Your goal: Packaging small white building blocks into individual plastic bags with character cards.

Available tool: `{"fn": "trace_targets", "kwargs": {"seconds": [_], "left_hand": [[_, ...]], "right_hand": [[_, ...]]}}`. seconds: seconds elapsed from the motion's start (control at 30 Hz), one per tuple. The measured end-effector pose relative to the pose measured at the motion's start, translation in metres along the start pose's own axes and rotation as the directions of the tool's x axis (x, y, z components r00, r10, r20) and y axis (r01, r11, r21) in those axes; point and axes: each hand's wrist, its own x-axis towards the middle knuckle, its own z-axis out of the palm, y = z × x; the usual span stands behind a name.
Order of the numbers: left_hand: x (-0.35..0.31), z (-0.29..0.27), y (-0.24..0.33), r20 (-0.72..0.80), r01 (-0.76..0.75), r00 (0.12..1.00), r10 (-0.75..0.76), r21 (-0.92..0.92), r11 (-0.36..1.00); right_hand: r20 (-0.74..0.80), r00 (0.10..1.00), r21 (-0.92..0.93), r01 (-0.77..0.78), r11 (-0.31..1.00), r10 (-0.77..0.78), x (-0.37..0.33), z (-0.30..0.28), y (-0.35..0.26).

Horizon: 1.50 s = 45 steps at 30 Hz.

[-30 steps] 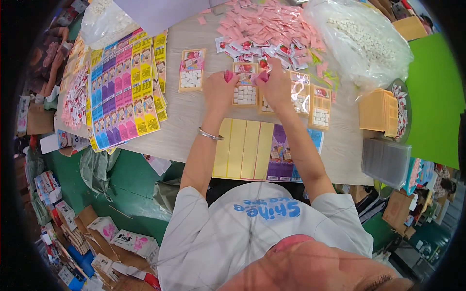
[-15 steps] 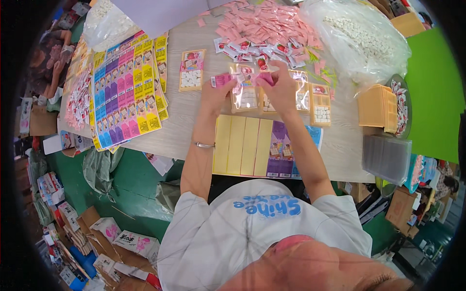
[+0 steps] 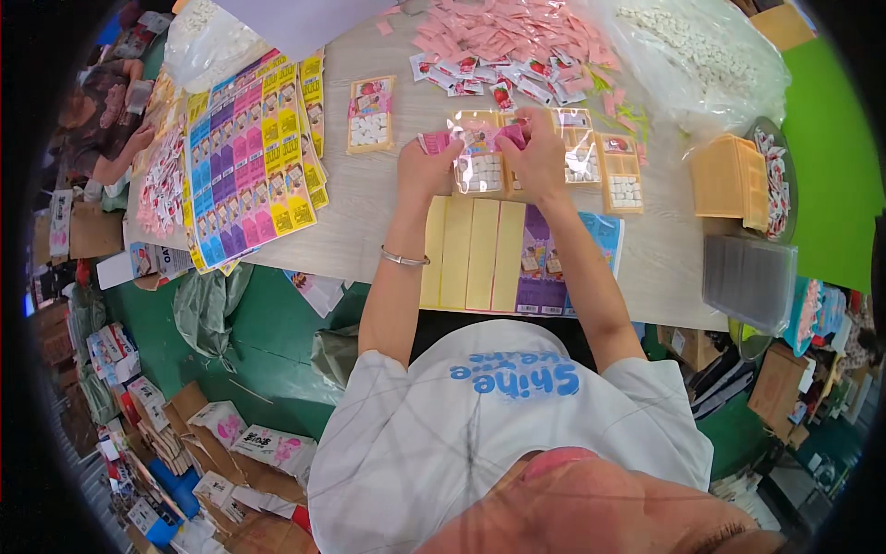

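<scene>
Both hands drawn nearer since earlier | clear packet (image 3: 478, 157) pinched between left hand (image 3: 426, 171) and right hand (image 3: 538, 159) | pink sachet (image 3: 434, 141) at left fingertips, fingers closed

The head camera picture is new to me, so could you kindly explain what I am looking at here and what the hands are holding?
This is a wide fisheye camera worn on a person's head, looking down, so straight edges bend near the rim. No machine is involved: both forearms rising from the lower edge belong to the wearer. The left hand, with a bracelet on its wrist, and the right hand together hold a clear packet with small white pieces inside, just above the table. Each hand also pinches something small and pink. On the table lie more filled packets, a heap of pink sachets, colourful printed sheets, and yellow strips near the wearer. A clear bag of white pieces sits at far right. Another person's arm shows at the far left.
</scene>
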Motion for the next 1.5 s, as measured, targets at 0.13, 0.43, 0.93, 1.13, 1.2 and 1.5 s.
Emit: {"fn": "trace_targets", "kwargs": {"seconds": [0.13, 0.43, 0.93, 1.13, 1.2, 1.5], "left_hand": [[-0.001, 0.006, 0.008, -0.018, -0.054, 0.998, 0.054, 0.017, 0.998], [-0.023, -0.006, 0.001, 0.215, 0.235, 0.968, -0.133, -0.578, 0.781], [-0.105, -0.012, 0.004, 0.219, 0.183, 0.973, -0.069, -0.556, 0.811], [-0.133, -0.013, -0.015, 0.245, 0.201, 0.963, -0.112, -0.378, 0.904], [-0.141, -0.010, -0.015, 0.200, 0.130, 0.977, -0.072, -0.295, 0.947], [-0.143, 0.001, -0.021, 0.165, -0.056, 0.985, 0.051, 0.027, 0.998]], "right_hand": [[-0.003, 1.000, -0.031, 0.013, 0.999, -0.013, -0.001, 0.000, 0.004], [0.152, 0.984, 0.364, -0.143, 0.920, 0.093, -0.005, -0.019, -0.003], [0.312, 0.903, 0.411, -0.408, 0.816, 0.294, -0.076, -0.058, -0.033], [0.237, 0.945, 0.580, -0.323, 0.748, 0.225, -0.121, -0.056, -0.029], [0.157, 0.976, 0.413, -0.205, 0.887, 0.153, -0.127, -0.063, -0.029], [0.070, 0.997, 0.316, -0.058, 0.947, 0.038, -0.148, -0.063, -0.011]]}}
